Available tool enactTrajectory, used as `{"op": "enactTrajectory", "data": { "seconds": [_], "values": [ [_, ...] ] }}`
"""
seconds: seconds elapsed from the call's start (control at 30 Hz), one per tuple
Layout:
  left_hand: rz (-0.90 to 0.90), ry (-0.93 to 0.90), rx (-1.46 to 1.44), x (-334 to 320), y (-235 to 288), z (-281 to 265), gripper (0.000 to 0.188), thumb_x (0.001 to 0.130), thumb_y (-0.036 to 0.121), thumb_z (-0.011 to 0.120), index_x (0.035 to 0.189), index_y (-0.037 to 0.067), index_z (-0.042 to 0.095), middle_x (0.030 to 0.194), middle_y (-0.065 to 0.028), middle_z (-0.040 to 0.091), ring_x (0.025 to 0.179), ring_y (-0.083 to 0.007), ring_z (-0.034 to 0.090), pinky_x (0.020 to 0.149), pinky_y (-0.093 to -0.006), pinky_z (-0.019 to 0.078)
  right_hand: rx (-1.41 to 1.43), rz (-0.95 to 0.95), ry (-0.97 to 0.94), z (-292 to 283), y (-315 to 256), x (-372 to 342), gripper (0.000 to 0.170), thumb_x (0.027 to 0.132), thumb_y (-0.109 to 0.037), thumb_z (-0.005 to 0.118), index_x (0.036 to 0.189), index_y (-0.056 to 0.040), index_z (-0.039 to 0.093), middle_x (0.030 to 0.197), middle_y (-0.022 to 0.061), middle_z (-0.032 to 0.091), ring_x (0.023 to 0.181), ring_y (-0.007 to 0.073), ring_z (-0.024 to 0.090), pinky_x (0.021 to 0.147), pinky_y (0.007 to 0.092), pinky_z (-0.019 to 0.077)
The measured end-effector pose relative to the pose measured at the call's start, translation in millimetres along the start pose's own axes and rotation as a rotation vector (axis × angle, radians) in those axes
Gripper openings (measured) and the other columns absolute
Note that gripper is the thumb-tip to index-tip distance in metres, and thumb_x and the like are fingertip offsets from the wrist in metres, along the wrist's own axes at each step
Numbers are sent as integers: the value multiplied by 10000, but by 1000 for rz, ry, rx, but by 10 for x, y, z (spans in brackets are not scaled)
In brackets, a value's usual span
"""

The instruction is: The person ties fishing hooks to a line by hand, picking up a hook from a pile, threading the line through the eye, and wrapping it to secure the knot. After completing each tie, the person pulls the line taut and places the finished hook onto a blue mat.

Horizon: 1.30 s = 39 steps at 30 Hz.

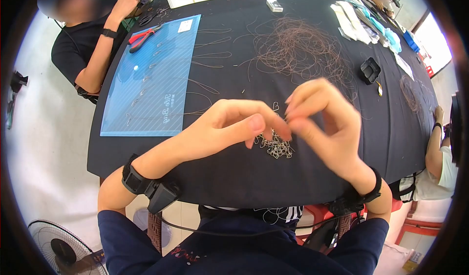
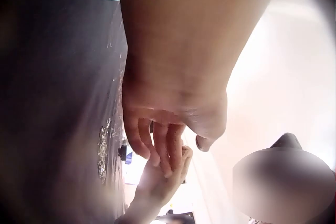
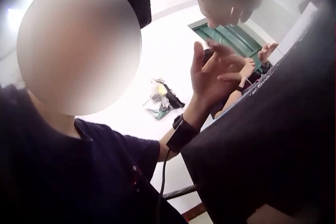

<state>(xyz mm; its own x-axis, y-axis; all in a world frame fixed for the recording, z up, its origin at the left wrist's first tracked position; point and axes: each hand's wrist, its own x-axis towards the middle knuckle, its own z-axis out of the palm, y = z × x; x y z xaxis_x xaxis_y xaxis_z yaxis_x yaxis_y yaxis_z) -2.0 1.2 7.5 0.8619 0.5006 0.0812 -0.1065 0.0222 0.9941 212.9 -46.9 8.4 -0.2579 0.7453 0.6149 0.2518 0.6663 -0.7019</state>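
My left hand (image 1: 234,123) reaches in over the table with its fingers loosely extended and thumb apart, as the right wrist view also shows of the left hand (image 3: 215,74). Its fingertips lie right beside those of my right hand (image 1: 330,123), which is bent with thumb and forefinger brought close together. Whatever lies between those two fingertips is too small and blurred to tell. Below both hands sits a pile of small metal hooks (image 1: 279,149), partly covered by the left fingers. One single bent metal hook (image 1: 276,106) shows just above the pile.
A blue cutting mat (image 1: 166,74) bears red-handled pliers (image 1: 142,39) and a row of small hooks with cord loops. Tangled brown cord (image 1: 298,47) spreads beyond my hands. A black tray (image 1: 370,69) is at right. Other people sit around the table (image 1: 234,172).
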Motion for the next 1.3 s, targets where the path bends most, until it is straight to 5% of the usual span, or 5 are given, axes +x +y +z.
{"op": "enactTrajectory", "data": {
  "seconds": [0.13,0.27,0.37,0.77,1.3],
  "values": [
    [258,-320,77,1,80,-47,616,977,470,347,822,-5,706,810,-139,690,815,-245,593,660,-295,439,-75,221,239,-225,147,110,88,829,-49,662,905,-24,626,877,6,611,768,65,534,693,225,427],
    [363,-118,-131,-3,182,-516,639,1001,446,235,992,-20,673,880,-93,680,908,-204,583,814,-325,442,4,469,390,-500,415,128,146,897,-199,619,934,-58,603,864,-18,576,794,44,497,694,196,379],
    [104,937,413,17,86,-511,473,980,388,379,1094,7,635,1009,-80,648,969,-181,562,816,-303,446,-2,477,453,-530,536,101,168,902,-220,620,954,-61,597,848,-19,565,766,42,477,689,188,373],
    [242,186,1111,67,-135,-299,180,781,29,640,958,54,657,1020,-80,600,964,-260,559,847,-348,449,-26,436,453,-484,567,88,140,909,-194,591,953,-62,580,839,-27,584,745,42,522,669,200,388],
    [364,133,1188,64,-199,-225,256,750,23,678,1000,68,648,1028,-61,579,970,-246,538,838,-346,450,-276,300,-182,-218,302,57,86,839,-41,582,851,-17,501,706,123,615,692,242,670,618,310,490]
  ]
}}
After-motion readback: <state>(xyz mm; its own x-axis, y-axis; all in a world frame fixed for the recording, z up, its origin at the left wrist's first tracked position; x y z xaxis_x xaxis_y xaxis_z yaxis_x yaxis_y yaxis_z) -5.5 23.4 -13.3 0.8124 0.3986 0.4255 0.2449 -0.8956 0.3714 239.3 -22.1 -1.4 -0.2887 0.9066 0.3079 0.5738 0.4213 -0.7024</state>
